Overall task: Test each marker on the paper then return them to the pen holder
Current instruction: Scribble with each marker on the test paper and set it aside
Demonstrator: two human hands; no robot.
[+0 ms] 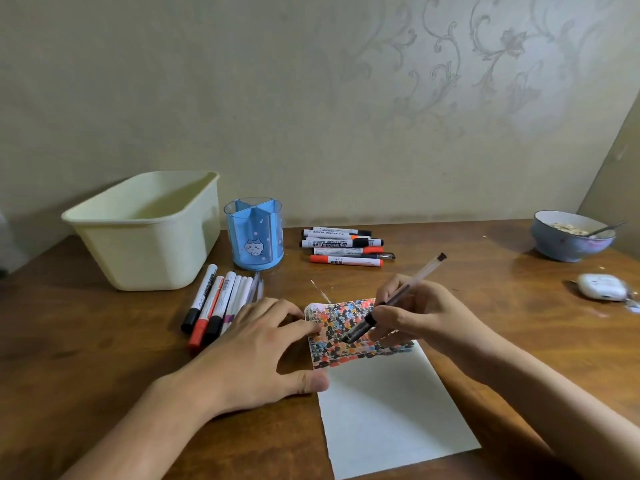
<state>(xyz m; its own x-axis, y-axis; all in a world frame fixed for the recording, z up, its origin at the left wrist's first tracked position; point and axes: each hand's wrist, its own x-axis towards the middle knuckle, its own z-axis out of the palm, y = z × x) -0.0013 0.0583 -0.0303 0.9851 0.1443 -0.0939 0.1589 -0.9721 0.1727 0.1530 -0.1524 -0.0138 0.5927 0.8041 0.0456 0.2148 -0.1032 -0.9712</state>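
Testing step, mid-sequence. My right hand (412, 313) pinches a clear-barrelled pen (394, 299) between thumb and curled fingers, barrel slanting up and away to the right, its dark tip down on the coloured patch at the far end of the paper (391, 410). That patch is already dense with black, orange and blue marks; the near part of the sheet is blank.

My left hand (263, 344) lies flat on the table (104, 358), fingers straight and slightly spread — fingertips pressing the paper's left edge to steady it, thumb resting at the edge nearer me, holding nothing.

The blue pen holder (254, 233) stands beyond the paper beside a cream tub (145, 230); from this angle its compartments look empty. One group of markers (214, 306) lies just left of my left hand, another group (343, 245) right of the holder. A bowl with a spoon (571, 233) sits far right.

Next, as I judge it: a short stroke on free paper, then cap and carry the pen to the holder — which calls for lifting clear without smearing.
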